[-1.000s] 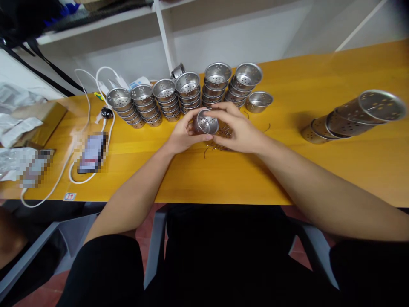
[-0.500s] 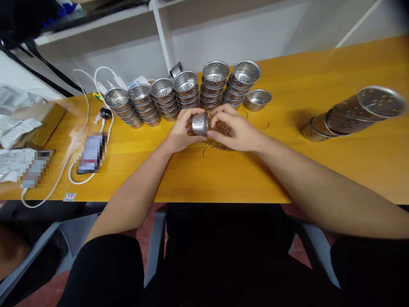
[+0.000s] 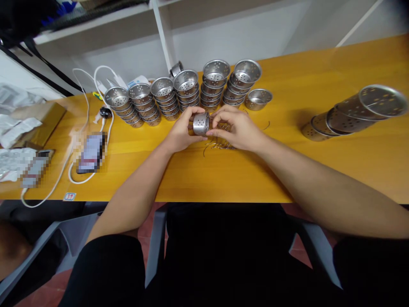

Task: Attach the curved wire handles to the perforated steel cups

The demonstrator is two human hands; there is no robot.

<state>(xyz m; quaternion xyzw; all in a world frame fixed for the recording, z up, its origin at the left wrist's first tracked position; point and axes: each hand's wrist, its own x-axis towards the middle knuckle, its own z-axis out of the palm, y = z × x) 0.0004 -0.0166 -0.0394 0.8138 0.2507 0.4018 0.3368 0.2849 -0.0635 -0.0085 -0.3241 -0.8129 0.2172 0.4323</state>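
Note:
My left hand (image 3: pixel 180 132) grips a small perforated metal cup (image 3: pixel 201 124) held on its side above the yellow table (image 3: pixel 243 175). My right hand (image 3: pixel 238 128) pinches at the cup's right side, its fingers closed on the rim; a thin wire may be between them, but I cannot make it out. A small heap of thin wire pieces (image 3: pixel 220 146) lies on the table just under both hands.
Several stacks of the same perforated cups (image 3: pixel 185 91) stand in a row behind my hands, with a single cup (image 3: pixel 258 98) at their right end. A nested stack of larger cups (image 3: pixel 354 113) lies on its side at the far right. A phone (image 3: pixel 91 152), white cables (image 3: pixel 86 128) and crumpled wrapping (image 3: pixel 15 128) sit at the left.
The cup has turned in my hands from mouth-up to lying on its side. Both hands stay in the same place over the wire pieces.

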